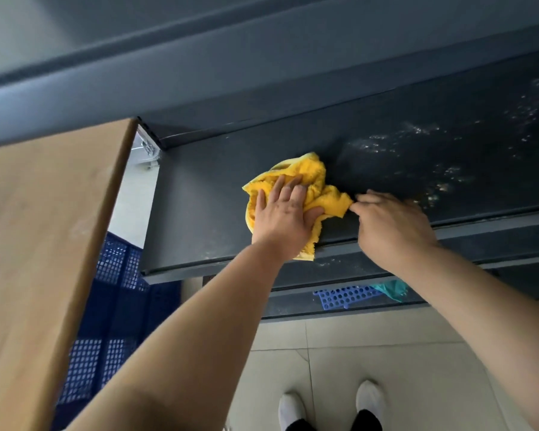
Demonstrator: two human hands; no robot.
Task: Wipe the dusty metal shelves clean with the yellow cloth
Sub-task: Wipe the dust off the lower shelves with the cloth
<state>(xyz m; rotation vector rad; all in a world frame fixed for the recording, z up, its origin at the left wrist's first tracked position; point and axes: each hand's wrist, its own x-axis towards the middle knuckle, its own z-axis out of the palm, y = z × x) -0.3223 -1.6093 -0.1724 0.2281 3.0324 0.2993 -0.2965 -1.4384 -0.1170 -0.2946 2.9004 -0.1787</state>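
Observation:
A crumpled yellow cloth lies on the dark grey metal shelf, near its front edge. My left hand presses flat on the cloth with fingers spread. My right hand pinches the cloth's right corner between its fingertips, resting on the shelf's front lip. White dust specks cover the shelf to the right of the cloth; the part to the left looks cleaner.
A wooden board stands upright at the left. Blue perforated crates sit beside it. A lower shelf holds a blue perforated piece and a teal cloth. Another shelf overhangs above. My white shoes stand on floor tiles.

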